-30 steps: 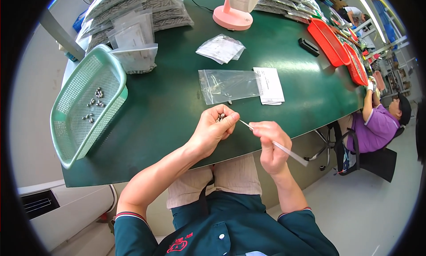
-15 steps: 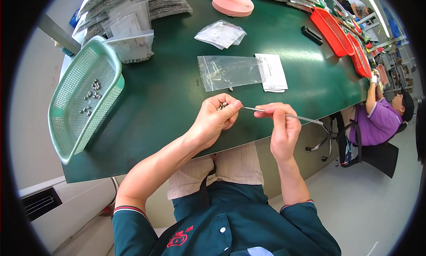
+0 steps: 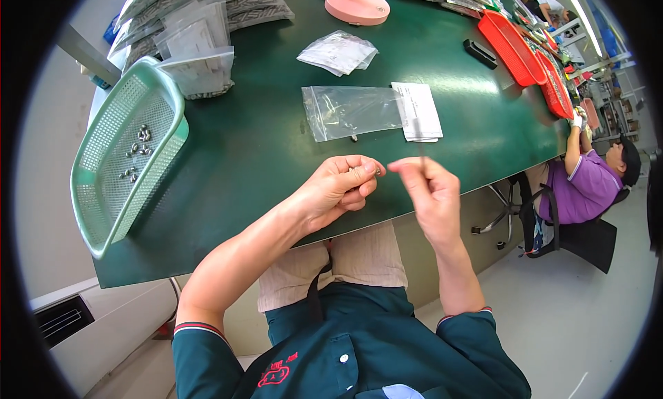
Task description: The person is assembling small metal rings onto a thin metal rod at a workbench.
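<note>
My left hand (image 3: 338,190) is closed just past the table's front edge, its thumb and forefinger pinching a small shiny metal part (image 3: 377,172). Fingers hide whatever else lies in the palm. To its right, my right hand (image 3: 433,192) is closed on a thin metal tool (image 3: 420,133), which points away from me and is smeared by motion. The two hands are close together but apart. Beyond them lie a clear zip bag (image 3: 349,113) and folded white paper (image 3: 417,111) overlapping its right end. One small metal part (image 3: 354,138) rests by the bag's near edge.
At left stands a green mesh basket (image 3: 164,149) with several small metal parts (image 3: 144,133). Filled bags (image 3: 255,12) are piled behind it. Farther off are a pink stand (image 3: 356,8), small bags (image 3: 338,53), a black block (image 3: 480,53) and red baskets (image 3: 511,46). A co-worker (image 3: 587,181) sits right.
The thin tool has swung from pointing at my left hand to pointing away from me, and its tip has left the fingers. My left fingers have shifted around the metal part.
</note>
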`<action>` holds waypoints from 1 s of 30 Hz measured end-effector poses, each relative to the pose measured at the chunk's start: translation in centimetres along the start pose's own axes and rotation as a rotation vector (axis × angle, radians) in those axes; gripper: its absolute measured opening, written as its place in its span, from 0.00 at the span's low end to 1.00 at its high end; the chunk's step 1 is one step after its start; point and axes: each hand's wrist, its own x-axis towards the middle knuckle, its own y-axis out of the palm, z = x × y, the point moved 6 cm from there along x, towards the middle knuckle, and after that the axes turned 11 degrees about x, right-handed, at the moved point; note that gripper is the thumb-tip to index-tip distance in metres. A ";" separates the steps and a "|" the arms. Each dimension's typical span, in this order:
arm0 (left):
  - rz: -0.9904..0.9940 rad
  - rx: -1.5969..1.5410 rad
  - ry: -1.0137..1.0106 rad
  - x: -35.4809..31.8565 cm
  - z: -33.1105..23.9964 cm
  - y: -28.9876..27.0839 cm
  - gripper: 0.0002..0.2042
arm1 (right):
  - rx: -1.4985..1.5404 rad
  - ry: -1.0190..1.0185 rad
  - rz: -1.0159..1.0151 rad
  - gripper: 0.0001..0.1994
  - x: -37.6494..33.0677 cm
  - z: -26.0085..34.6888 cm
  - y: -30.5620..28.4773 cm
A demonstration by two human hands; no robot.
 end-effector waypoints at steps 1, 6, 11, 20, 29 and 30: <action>0.004 0.000 -0.001 0.0 0.1 -0.1 0.09 | 0.002 0.021 0.027 0.05 0.1 -0.5 0.5; 0.056 0.002 -0.006 0.1 0.5 -0.3 0.10 | 0.119 -0.012 0.106 0.06 0.8 -1.3 1.1; 0.054 0.010 -0.017 0.1 0.6 -0.1 0.12 | 0.297 0.068 0.094 0.05 0.6 -1.3 1.5; -0.126 0.213 0.065 -0.1 0.1 -0.8 0.15 | -0.278 -0.204 -0.295 0.01 -0.5 1.3 -5.0; -0.127 0.204 0.025 0.3 0.2 -0.7 0.16 | -0.776 -0.338 -0.243 0.04 -2.2 -2.1 -8.0; -0.123 0.200 0.020 0.3 0.3 -0.6 0.16 | -0.680 -0.298 -0.271 0.04 -2.2 -2.7 -8.5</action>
